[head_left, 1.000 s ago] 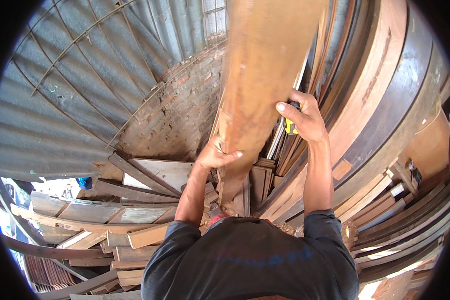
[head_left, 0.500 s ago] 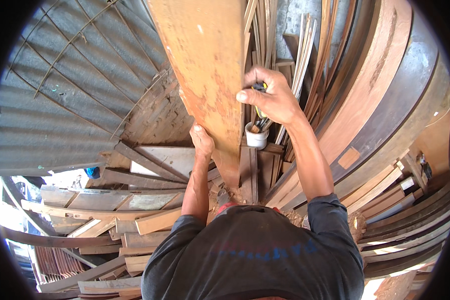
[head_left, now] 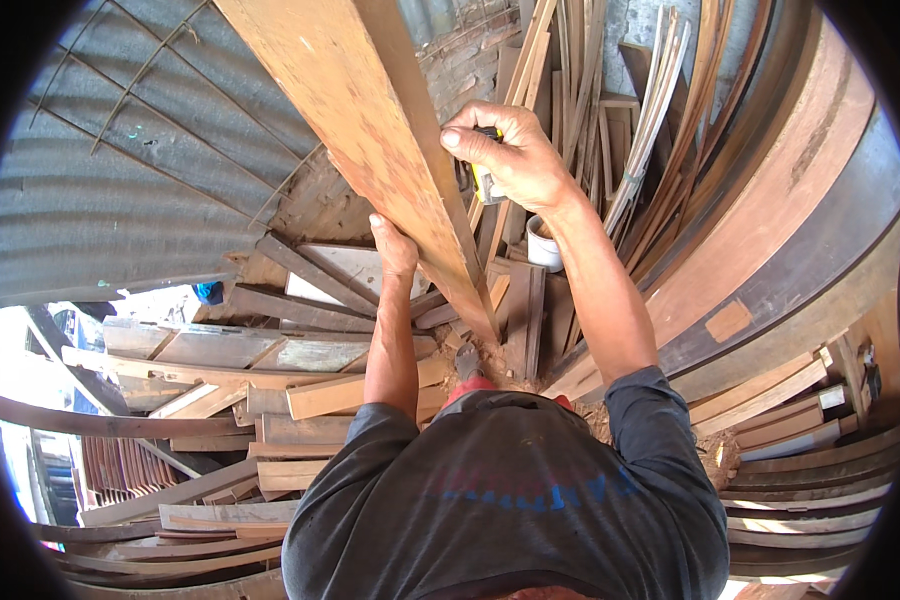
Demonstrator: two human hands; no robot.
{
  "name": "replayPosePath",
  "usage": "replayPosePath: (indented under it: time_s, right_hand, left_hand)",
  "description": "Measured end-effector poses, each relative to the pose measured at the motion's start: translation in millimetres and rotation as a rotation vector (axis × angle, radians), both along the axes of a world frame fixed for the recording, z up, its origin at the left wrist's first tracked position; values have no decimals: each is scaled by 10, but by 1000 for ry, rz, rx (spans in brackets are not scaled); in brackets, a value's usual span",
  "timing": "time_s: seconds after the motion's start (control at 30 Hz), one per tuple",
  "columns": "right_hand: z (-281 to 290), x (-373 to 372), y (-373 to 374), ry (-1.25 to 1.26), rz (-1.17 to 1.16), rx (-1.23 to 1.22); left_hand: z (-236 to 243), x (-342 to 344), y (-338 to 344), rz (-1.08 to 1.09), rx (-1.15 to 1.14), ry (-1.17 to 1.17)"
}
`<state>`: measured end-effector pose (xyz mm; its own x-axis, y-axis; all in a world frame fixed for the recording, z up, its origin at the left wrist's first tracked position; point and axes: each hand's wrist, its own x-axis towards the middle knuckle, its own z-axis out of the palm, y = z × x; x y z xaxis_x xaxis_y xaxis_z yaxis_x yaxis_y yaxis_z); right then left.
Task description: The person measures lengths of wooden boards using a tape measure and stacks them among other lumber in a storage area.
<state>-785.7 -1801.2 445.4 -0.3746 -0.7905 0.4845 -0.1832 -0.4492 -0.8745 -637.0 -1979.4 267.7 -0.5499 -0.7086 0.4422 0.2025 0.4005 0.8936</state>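
A thick, long wooden plank [head_left: 370, 120] with an orange-brown face stands tilted before me, its top leaning left and its foot down among sawdust. My left hand [head_left: 397, 250] grips its left edge low down, thumb in sight and fingers hidden behind the wood. In my right hand [head_left: 518, 160], closed beside the plank's right edge, is a yellow and black tape measure [head_left: 486, 184]. Part of its case shows under the palm. Whether any blade is pulled out cannot be seen. The right thumb points at the plank's side face.
A white pot [head_left: 543, 246] stands right of the plank. Thin wooden strips [head_left: 650, 130] and wide curved-looking boards [head_left: 740, 240] lean along the right. Corrugated metal sheeting [head_left: 140, 190] with rods is at left. Stacked timber [head_left: 300, 440] lies at lower left.
The plank's top now leans further left, showing more of its right side face. My right hand, with the tape measure, has shifted left and slightly up. The left hand keeps hold of the edge.
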Motion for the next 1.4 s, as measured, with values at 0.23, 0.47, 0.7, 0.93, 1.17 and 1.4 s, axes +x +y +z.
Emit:
replayPosePath:
  time_s: [0.23, 0.47, 0.7, 0.93, 1.17, 1.4]
  right_hand:
    - [-238, 98, 11, -107, 44, 129]
    - [-103, 329, -65, 305, -352, 327]
    - [-80, 116, -135, 236, -443, 320]
    - [-65, 83, -277, 215, -522, 329]
    - [-32, 107, -319, 201, -514, 285]
    - [-201, 376, -684, 94, -456, 178]
  left_hand:
    - [-59, -14, -141, -14, 71, 34]
    - [103, -187, -126, -135, 37, 175]
    - [-594, -68, -531, -213, 248, -59]
    - [-830, 196, -473, -297, -139, -442]
    - [-533, -4, -555, -388, 14, -258]
    - [-236, -204, -624, 46, -72, -230]
